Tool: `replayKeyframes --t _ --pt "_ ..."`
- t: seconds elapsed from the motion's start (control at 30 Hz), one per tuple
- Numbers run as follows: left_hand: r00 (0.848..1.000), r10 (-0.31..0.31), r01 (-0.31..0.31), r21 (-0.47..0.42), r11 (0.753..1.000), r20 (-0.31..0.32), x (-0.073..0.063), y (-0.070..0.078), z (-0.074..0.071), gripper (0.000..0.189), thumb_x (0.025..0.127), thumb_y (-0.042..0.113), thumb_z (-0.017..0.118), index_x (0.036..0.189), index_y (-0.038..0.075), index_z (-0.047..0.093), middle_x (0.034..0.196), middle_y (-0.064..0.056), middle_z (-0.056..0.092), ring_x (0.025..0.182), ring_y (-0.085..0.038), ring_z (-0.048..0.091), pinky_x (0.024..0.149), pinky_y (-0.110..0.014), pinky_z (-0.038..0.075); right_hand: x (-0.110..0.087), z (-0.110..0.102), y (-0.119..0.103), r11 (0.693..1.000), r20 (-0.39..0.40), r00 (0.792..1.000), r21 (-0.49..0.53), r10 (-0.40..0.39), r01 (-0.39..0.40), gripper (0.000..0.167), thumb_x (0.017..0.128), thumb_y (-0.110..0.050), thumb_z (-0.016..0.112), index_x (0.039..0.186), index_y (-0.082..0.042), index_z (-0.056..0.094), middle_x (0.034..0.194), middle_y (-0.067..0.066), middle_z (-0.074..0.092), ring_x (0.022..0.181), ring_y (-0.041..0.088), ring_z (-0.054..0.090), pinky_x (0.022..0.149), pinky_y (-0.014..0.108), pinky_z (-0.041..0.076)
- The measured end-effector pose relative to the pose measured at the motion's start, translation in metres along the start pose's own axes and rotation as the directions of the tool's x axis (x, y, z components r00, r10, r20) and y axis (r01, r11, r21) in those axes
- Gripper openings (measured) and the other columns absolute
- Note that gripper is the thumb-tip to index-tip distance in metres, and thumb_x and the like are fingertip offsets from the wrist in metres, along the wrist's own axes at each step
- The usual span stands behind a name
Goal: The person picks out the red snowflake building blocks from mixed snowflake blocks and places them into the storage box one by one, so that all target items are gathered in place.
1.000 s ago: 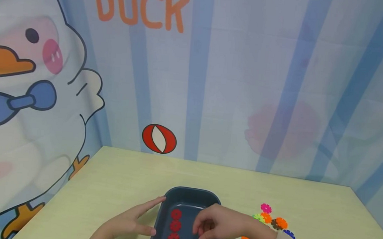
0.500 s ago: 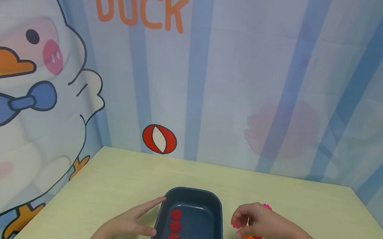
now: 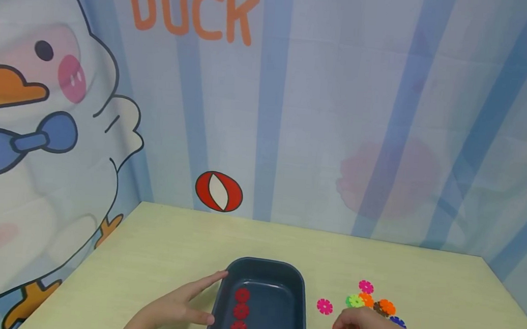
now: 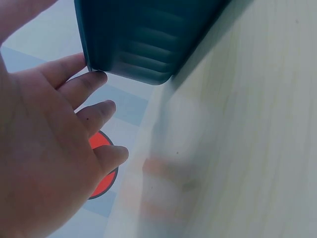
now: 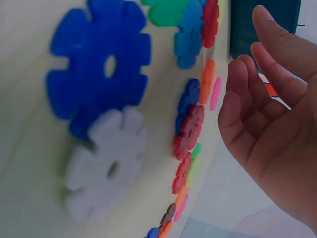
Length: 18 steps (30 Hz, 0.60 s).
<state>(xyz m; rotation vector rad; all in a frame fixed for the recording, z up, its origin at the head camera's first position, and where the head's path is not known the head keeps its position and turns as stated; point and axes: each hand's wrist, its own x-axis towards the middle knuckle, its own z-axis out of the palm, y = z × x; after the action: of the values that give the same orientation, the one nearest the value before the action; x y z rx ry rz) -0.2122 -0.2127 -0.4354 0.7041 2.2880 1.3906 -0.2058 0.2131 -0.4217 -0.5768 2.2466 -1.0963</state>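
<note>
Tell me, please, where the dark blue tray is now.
In the head view, the tray is at the bottom centre, on the table, with the left hand touching its left side and colourful pieces to its right.

Backdrop (image 3: 320, 138), printed, with blue stripes (image 3: 271, 109).
White duck (image 3: 47, 175), blue bow tie (image 3: 29, 140); orange lettering (image 3: 197, 9), "DUCK"; red-and-white ball (image 3: 219, 191); pale yellow desk (image 3: 170, 244) in front.
</note>
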Motion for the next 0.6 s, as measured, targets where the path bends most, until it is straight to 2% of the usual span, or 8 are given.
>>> replayKeyframes --t 0.13,0.27,0.37,0.5,0.6 --pt "1.0 0.006 -0.006 -0.002 1.0 0.001 0.0 0.0 0.0 0.082 0.086 0.044 0.068 0.153 0.017 0.028 0.157 -0.016 0.027 0.143 -0.042 0.02 0.106 -0.071 0.022 0.006 0.0 0.022 0.999 0.04 0.999 0.024 -0.037 0.036 0.017 0.084 0.001 0.067 0.097 -0.009 0.069 0.091 0.005 0.066 0.075 0.022 0.055 0.064 0.027 0.048" --pt "1.0 0.014 -0.014 0.001 1.0 0.002 -0.001 0.0 -0.001 0.082 0.087 0.043 0.069 0.153 0.018 0.028 0.157 -0.015 0.027 0.143 -0.041 0.02 0.106 -0.07 0.022 0.013 -0.001 0.043 0.997 0.064 0.996 -0.036 -0.06 0.063 0.013 0.086 -0.01 0.069 0.096 -0.017 0.071 0.092 0.0 0.067 0.075 0.017 0.057 0.066 0.026 0.05" --pt "1.0 0.013 -0.013 0.001 1.0 0.0 -0.001 -0.001 -0.001 0.08 0.087 0.041 0.069 0.153 0.019 0.028 0.157 -0.014 0.027 0.143 -0.041 0.02 0.106 -0.07 0.022 0.015 -0.001 0.047 0.996 0.069 0.996 -0.066 -0.049 0.053 0.01 0.087 -0.017 0.07 0.096 -0.02 0.071 0.089 -0.001 0.065 0.075 0.015 0.057 0.065 0.025 0.05" --pt "1.0 0.008 -0.008 -0.004 1.0 -0.004 -0.001 -0.001 0.0 0.079 0.087 0.039 0.068 0.153 0.02 0.029 0.156 -0.015 0.027 0.143 -0.041 0.02 0.106 -0.071 0.022 0.015 0.001 0.046 0.995 0.069 0.995 -0.059 -0.078 0.082 0.012 0.087 -0.009 0.067 0.095 -0.017 0.071 0.085 0.001 0.062 0.072 0.015 0.055 0.062 0.025 0.049" --pt "1.0 0.006 -0.006 -0.004 1.0 -0.006 -0.001 -0.001 0.0 0.079 0.087 0.04 0.068 0.153 0.02 0.029 0.156 -0.015 0.028 0.142 -0.041 0.021 0.105 -0.071 0.022 0.02 0.001 0.057 0.995 0.074 0.994 -0.054 -0.085 0.089 0.014 0.086 -0.008 0.066 0.093 -0.019 0.071 0.083 0.0 0.063 0.069 0.013 0.055 0.06 0.024 0.049"
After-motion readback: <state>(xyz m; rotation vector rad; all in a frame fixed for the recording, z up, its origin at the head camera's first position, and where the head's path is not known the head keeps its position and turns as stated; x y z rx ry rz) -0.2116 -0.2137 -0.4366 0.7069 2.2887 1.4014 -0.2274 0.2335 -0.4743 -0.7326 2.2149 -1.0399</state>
